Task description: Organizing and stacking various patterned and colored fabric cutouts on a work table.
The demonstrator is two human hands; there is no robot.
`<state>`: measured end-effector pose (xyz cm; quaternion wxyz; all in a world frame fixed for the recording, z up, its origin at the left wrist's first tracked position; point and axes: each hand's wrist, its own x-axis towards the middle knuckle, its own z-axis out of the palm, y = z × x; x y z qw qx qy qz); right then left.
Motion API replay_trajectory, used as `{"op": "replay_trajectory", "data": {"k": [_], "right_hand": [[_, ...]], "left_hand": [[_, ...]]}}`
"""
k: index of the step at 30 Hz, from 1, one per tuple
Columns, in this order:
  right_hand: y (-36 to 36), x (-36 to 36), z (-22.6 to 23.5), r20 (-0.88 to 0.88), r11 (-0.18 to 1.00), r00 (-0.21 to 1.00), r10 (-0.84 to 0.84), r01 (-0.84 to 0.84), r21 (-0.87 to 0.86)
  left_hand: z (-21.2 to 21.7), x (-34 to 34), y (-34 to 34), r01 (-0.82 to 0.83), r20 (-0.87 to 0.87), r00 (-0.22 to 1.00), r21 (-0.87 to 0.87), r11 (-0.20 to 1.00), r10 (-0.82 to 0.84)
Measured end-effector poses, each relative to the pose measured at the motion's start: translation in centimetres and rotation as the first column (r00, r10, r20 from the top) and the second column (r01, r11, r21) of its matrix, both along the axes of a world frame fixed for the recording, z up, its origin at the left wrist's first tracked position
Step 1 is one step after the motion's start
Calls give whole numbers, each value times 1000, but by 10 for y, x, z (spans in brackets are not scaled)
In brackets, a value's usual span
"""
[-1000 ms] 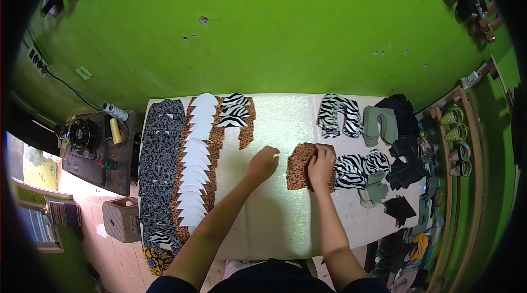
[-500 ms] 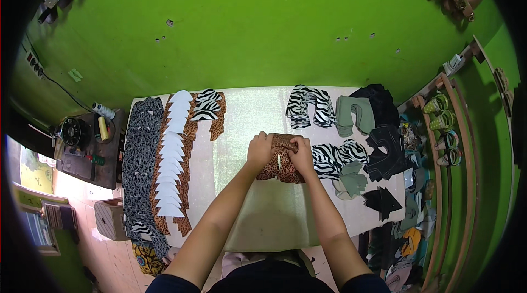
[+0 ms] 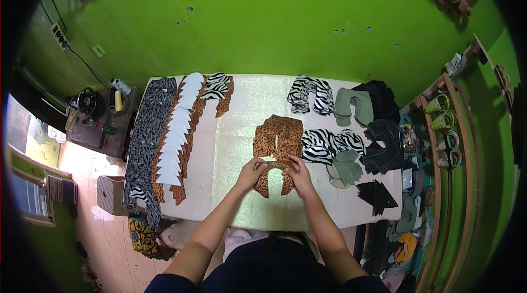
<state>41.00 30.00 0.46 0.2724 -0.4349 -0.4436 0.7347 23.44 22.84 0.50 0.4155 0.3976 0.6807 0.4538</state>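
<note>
1. Pinching with the left hand (image 3: 252, 171), between thumb and fingertips, the left shoulder of a brown-and-black leopard-print, U-shaped piece of thin sheet material (image 3: 276, 165).
2. Pinching likewise with the right hand (image 3: 300, 172) at the right shoulder; spanning the arch between both grips. Cannot tell whether lifted clear or resting below.
3. To be found at the lower centre of the frame, with arch upward and two legs toward the bottom edge, over the pale, sheet-covered table (image 3: 241, 114).
4. Differs from half a second ago: no longer gathered under both hands with the other leopard-print pieces, but drawn apart and nearer the lower edge of the frame.
5. Left lying flat at the centre of the frame, out of either grip, just above the arch: the broad leopard-print stack with a narrow slit (image 3: 287, 138). Cannot tell whether touching the held piece.
6. Suggests, as a judgement, handling of the U-shape separately from the stack now. Cannot count layers in the pinch.
7. Set right of the stack: black-and-white zebra-print pieces (image 3: 332, 146), then matte black cut pieces (image 3: 386, 155).
8. Ranged down the left of the frame: overlapping white rounded pieces (image 3: 178, 128), on more leopard print.
</note>
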Motion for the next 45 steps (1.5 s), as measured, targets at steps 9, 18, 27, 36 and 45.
{"op": "replay_trajectory", "data": {"k": [9, 18, 27, 36, 45], "right_hand": [[-39, 34, -24, 352, 915, 936, 16, -155, 371], [-24, 47, -3, 511, 623, 849, -135, -328, 710], [50, 68, 35, 638, 380, 526, -563, -521, 764], [32, 72, 25, 587, 568, 762, -271, -366, 737], [-9, 78, 12, 254, 923, 966, -51, -52, 381]], "left_hand": [[9, 31, -27, -21, -337, 941, -123, 992, -22], [10, 37, -22, -94, -542, 841, -125, 988, 12], [33, 65, 10, 62, -485, 871, -41, 997, -74], [14, 101, 36, 172, 318, 939, -95, 980, -134], [29, 118, 35, 130, 607, 793, -256, 958, 55]]}}
